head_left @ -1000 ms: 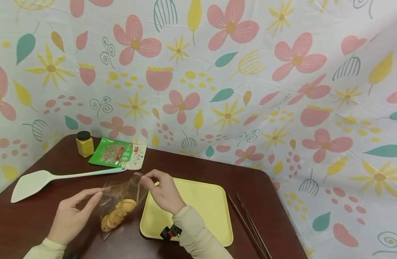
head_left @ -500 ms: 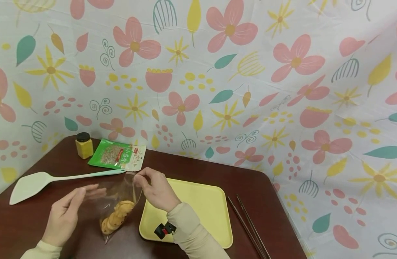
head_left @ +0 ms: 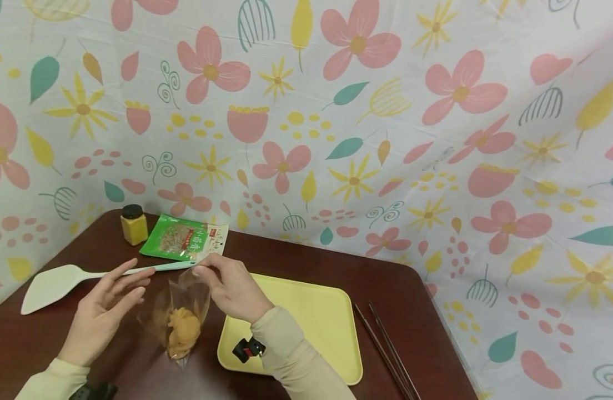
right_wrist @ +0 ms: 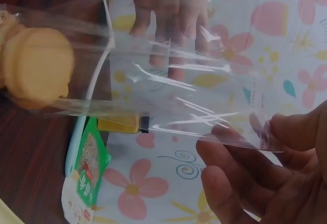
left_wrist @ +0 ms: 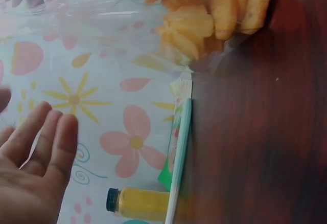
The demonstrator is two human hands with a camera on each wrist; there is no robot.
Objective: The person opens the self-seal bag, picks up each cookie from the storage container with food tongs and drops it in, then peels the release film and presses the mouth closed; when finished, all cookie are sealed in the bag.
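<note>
A clear plastic bag (head_left: 190, 290) with several golden cookies (head_left: 184, 328) at its bottom hangs from my right hand (head_left: 231, 286). Thumb and fingers of that hand pinch the bag's top edge, as the right wrist view shows at the bag's printed corner (right_wrist: 263, 137). My left hand (head_left: 99, 314) is held to the left of the bag, apart from it, fingers spread and nothing in its grasp. In the left wrist view the cookies (left_wrist: 204, 19) show through the film, above and to the right of the left hand (left_wrist: 38, 168).
A yellow tray (head_left: 326, 333) lies right of the bag, partly under my right forearm. Metal chopsticks or tongs (head_left: 388, 353) lie beyond it. A pale green spatula (head_left: 56, 286), a green spice packet (head_left: 179, 238) and a yellow jar with black lid (head_left: 134, 226) are at the back left.
My left hand has let go of the bag and drawn back left, its fingers spreading. My right hand has shifted slightly left with the bag, which has swung and turned to hang more upright.
</note>
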